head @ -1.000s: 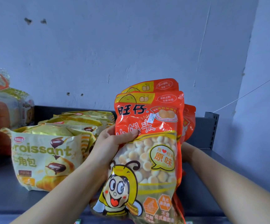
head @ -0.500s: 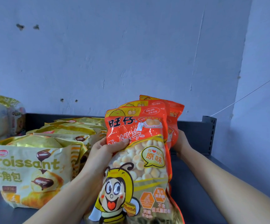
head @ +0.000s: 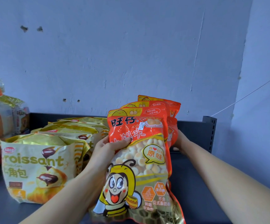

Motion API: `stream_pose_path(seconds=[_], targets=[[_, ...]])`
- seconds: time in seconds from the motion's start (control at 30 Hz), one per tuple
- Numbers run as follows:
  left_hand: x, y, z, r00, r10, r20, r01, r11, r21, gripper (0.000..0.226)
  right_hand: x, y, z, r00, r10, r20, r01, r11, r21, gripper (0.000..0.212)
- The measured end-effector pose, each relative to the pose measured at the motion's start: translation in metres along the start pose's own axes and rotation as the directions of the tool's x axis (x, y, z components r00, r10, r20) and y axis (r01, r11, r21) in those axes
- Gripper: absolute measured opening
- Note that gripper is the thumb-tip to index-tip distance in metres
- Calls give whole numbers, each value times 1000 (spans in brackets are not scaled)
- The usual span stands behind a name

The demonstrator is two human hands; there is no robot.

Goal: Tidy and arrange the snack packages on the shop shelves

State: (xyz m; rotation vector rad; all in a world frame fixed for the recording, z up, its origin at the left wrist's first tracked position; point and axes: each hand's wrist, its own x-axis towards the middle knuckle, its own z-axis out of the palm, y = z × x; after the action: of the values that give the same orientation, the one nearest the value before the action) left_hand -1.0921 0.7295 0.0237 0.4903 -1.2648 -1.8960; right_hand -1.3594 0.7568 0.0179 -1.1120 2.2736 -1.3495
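Note:
A stack of orange biscuit-ball bags [head: 139, 159] with a cartoon bee on the front leans over the dark shelf [head: 195, 183]. My left hand [head: 108, 151] grips the front bag's left edge, thumb across its face. My right hand [head: 180, 143] holds the right side of the bags behind; its fingers are hidden by the packs. Two more orange bags [head: 163, 104] peek out at the back of the stack.
A row of yellow croissant bags [head: 37, 167] stands to the left, close to my left wrist. Bread packs [head: 0, 113] sit at the far left. The shelf's back rail [head: 192, 130] and corner post [head: 209, 133] close the right end, by a blue wall.
The stack of orange bags has sunk lower and tipped back toward the rear rail. My right hand has come out from behind the stack to its right side.

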Motion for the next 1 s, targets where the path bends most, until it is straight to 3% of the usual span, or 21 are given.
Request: stream_pose_path(seconds=[0.07, 0.13, 0.17, 0.23, 0.3, 0.37, 0.53, 0.67, 1.0], targets=[[0, 0, -1, 1000, 2, 7, -2, 1000, -3, 22, 2, 0, -1, 992, 21, -121, -27, 999, -47, 34], [-2, 0, -1, 1000, 2, 18, -2, 1000, -2, 24, -13, -4, -3, 946, 12, -325, 11, 997, 70, 21], [-2, 0, -2, 1000, 4, 20, -3, 1000, -3, 23, -19, -9, -4, 957, 29, -287, 41, 971, 234, 31], [-3, 0, -2, 1000, 3, 23, -3, 1000, -5, 24, -32, -12, -9, 995, -19, 95, -33, 857, 515, 50], [-3, 0, -2, 1000, 0, 27, 1, 1000, -8, 27, -45, -8, -14, 931, -93, 354, -122, 832, 542, 48], [-3, -1, -2, 1000, -1, 28, 1, 1000, -10, 26, -44, -1, -13, 909, -88, 407, -141, 855, 499, 43], [-4, 0, 4, 999, 28, 30, -27, 1000, -8, 25, -40, -4, -7, 986, -126, 109, 61, 881, 470, 20], [-7, 2, 5, 996, 74, 50, -72, 997, -25, 27, -36, -6, -15, 970, -224, -92, 242, 869, 431, 29], [0, 4, 11, 968, 222, 116, -217, 974, -59, 44, -16, 10, -12, 952, -238, -190, 267, 953, 143, 23]])
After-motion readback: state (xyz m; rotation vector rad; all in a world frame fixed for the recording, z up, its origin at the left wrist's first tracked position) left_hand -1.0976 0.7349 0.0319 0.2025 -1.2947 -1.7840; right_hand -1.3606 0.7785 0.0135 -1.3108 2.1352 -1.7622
